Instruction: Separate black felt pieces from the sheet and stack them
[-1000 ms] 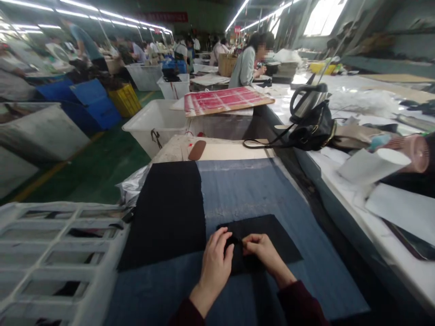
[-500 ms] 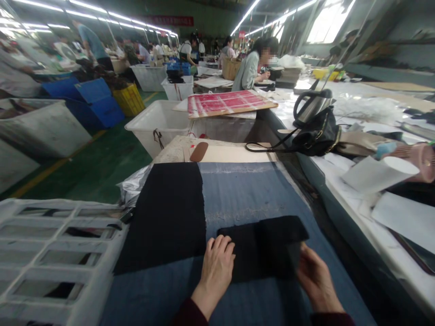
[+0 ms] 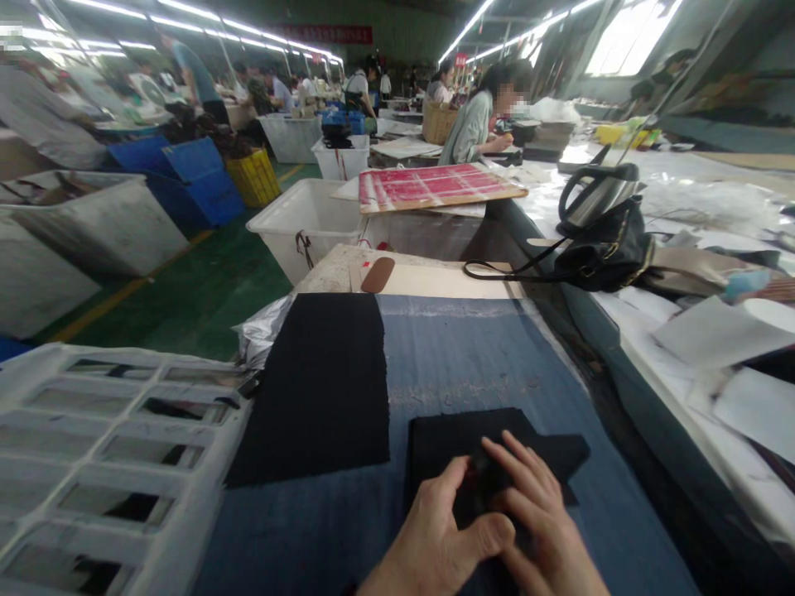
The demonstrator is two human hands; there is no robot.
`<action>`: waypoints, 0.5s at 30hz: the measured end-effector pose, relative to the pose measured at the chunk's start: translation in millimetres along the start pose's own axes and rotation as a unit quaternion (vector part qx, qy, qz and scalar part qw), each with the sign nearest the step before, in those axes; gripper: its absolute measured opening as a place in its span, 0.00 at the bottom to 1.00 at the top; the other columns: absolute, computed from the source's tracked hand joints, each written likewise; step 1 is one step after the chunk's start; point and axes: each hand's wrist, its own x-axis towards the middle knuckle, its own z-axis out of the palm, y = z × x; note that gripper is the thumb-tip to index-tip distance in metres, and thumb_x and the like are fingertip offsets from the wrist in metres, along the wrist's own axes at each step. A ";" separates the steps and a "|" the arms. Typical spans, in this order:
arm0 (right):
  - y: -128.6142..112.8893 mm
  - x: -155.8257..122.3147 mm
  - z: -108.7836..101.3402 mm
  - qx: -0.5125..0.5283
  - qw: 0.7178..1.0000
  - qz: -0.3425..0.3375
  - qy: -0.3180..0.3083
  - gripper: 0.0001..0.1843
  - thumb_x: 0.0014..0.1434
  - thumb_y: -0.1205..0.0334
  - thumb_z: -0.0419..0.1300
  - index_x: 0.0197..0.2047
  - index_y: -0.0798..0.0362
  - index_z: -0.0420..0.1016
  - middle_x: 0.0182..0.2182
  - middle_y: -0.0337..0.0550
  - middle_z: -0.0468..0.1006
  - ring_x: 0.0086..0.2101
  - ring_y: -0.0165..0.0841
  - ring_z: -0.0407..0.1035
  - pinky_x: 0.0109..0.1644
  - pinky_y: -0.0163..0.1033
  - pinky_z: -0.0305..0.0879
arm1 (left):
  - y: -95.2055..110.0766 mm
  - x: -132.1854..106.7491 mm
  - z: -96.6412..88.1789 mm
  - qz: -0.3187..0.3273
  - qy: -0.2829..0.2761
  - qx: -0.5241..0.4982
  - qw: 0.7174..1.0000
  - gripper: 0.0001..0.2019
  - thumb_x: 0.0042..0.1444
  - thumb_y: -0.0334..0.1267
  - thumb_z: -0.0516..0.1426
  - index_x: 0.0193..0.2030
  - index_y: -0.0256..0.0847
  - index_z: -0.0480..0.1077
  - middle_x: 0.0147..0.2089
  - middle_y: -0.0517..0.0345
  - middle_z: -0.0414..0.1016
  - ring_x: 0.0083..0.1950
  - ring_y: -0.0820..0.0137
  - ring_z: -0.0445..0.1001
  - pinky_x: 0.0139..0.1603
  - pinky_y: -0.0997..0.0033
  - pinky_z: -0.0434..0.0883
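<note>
A small piece of black fabric [image 3: 444, 434] lies folded on the blue-grey work surface, a pointed flap sticking out to its right. My left hand [image 3: 435, 534] grips its near part, thumb and index finger curved around a raised dark fold. From the right, my right hand [image 3: 540, 505] takes hold of the same fold with its fingers slanting over it; these are slightly blurred. Both hands hide much of the fold, and they almost touch at the left thumb. Flat to the left lies a larger black fabric sheet [image 3: 323, 389], which neither hand touches.
Left of the blue-grey covered table [image 3: 460, 348] stands a white slotted crate [image 3: 55, 463]. Beyond are a white bin [image 3: 310, 219], a red-patterned board [image 3: 435, 186] and a brown oval piece [image 3: 378, 275]. A black bag [image 3: 605, 248] and kettle [image 3: 596, 194] sit right. A co-worker [image 3: 475, 124] leans over a table.
The small fabric has been folded over, its raised right end brought down and inward. My right hand has moved left to meet my left hand, which shifted right. The view has turned slightly left.
</note>
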 end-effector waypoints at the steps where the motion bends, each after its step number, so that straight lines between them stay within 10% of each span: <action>1: -4.6 4.8 13.0 -0.015 0.999 -0.031 -0.031 0.06 0.54 0.65 0.58 0.35 0.49 0.76 0.65 0.42 0.60 0.66 0.51 0.43 0.66 0.63 0.41 | 0.3 -4.0 -1.4 -0.020 0.018 -0.005 1.000 0.16 0.61 0.45 0.56 0.53 0.42 0.70 0.45 0.54 0.78 0.45 0.65 0.76 0.44 0.71 0.71; 4: -8.1 18.2 30.5 -0.017 0.995 -0.041 -0.092 0.11 0.51 0.69 0.57 0.39 0.50 0.73 0.66 0.46 0.57 0.66 0.48 0.44 0.67 0.60 0.39 | -15.5 -15.1 -8.4 -0.037 0.067 0.085 0.993 0.11 0.65 0.38 0.50 0.40 0.41 0.73 0.33 0.58 0.78 0.34 0.70 0.75 0.34 0.76 0.68; 9: 16.4 45.0 16.8 0.021 0.974 0.008 -0.227 0.39 0.40 0.70 0.62 0.59 0.44 0.67 0.47 0.42 0.77 0.52 0.43 0.67 0.67 0.55 0.40 | -47.5 -36.4 -31.3 0.124 -0.025 0.221 0.967 0.12 0.64 0.37 0.48 0.37 0.41 0.72 0.31 0.54 0.76 0.32 0.68 0.76 0.35 0.74 0.67; 12: 38.0 53.4 11.9 0.027 0.953 0.098 -0.286 0.24 0.39 0.71 0.60 0.41 0.44 0.80 0.34 0.39 0.80 0.39 0.40 0.72 0.51 0.43 0.63 | -56.4 -48.3 -54.7 0.067 0.058 0.201 0.976 0.13 0.66 0.38 0.47 0.39 0.41 0.72 0.29 0.56 0.75 0.30 0.70 0.75 0.32 0.77 0.66; 15: 56.4 52.7 16.2 0.102 0.914 0.215 -0.329 0.09 0.43 0.69 0.59 0.27 0.48 0.79 0.25 0.39 0.79 0.28 0.36 0.71 0.29 0.34 0.62 | -64.6 -57.4 -82.1 -0.031 0.173 0.162 0.971 0.13 0.66 0.42 0.48 0.41 0.41 0.72 0.28 0.58 0.75 0.29 0.72 0.73 0.31 0.78 0.64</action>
